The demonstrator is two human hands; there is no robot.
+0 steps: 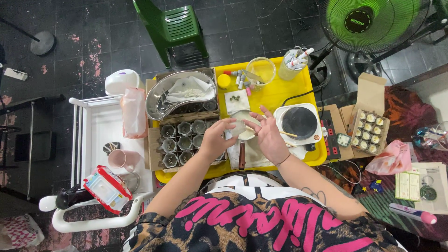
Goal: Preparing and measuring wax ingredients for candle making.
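My left hand (215, 138) and my right hand (269, 135) meet over a small pale round dish (243, 129) above the yellow tray (275, 91). The left hand grips the dish's left rim. My right hand holds a thin wooden stick (289, 134) whose end points toward the dish, with its fingers partly spread. Under the hands lies a white cloth (254, 156) with a brown-handled tool (241, 156) on it. A grid of small grey cups (184, 137) sits just left of my left hand.
A small electric hot plate (300, 122) stands right of the hands. A metal kidney basin (179, 93), a clear bowl (261, 69) and a cup of markers (293, 63) sit further back. A box of small filled pots (368, 132) is at right, a white rack (105, 140) at left.
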